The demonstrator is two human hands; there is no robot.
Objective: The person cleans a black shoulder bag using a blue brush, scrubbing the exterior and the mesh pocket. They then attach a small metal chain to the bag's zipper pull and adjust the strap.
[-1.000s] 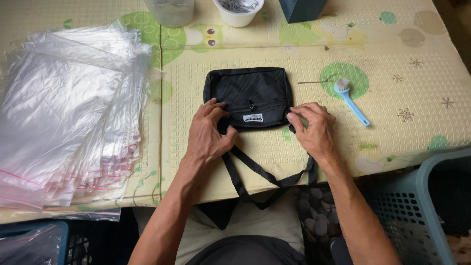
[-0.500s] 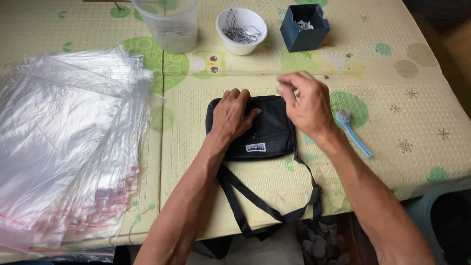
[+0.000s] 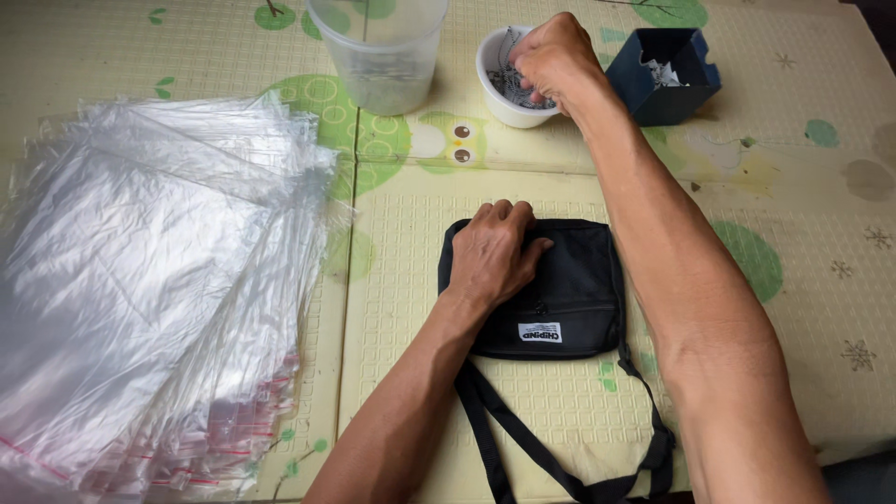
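A small black pouch bag (image 3: 569, 299) with a white label lies flat on the patterned foam mat, its black strap (image 3: 523, 443) trailing toward me. My left hand (image 3: 495, 252) presses palm-down on the bag's upper left corner. My right hand (image 3: 553, 58) reaches far forward into a small white bowl (image 3: 499, 98) of thin metal pieces, fingers pinched together inside it. Whether they grip a piece is hidden.
A thick pile of clear plastic zip bags (image 3: 149, 280) covers the left side. A clear plastic tub (image 3: 378, 47) stands at the back beside the bowl, and a dark blue box (image 3: 665, 77) holding paper scraps sits to the right of the bowl.
My right hand left the bag's top edge and moved forward into the white bowl. My left hand stayed on the bag. The view shifted closer and forward.
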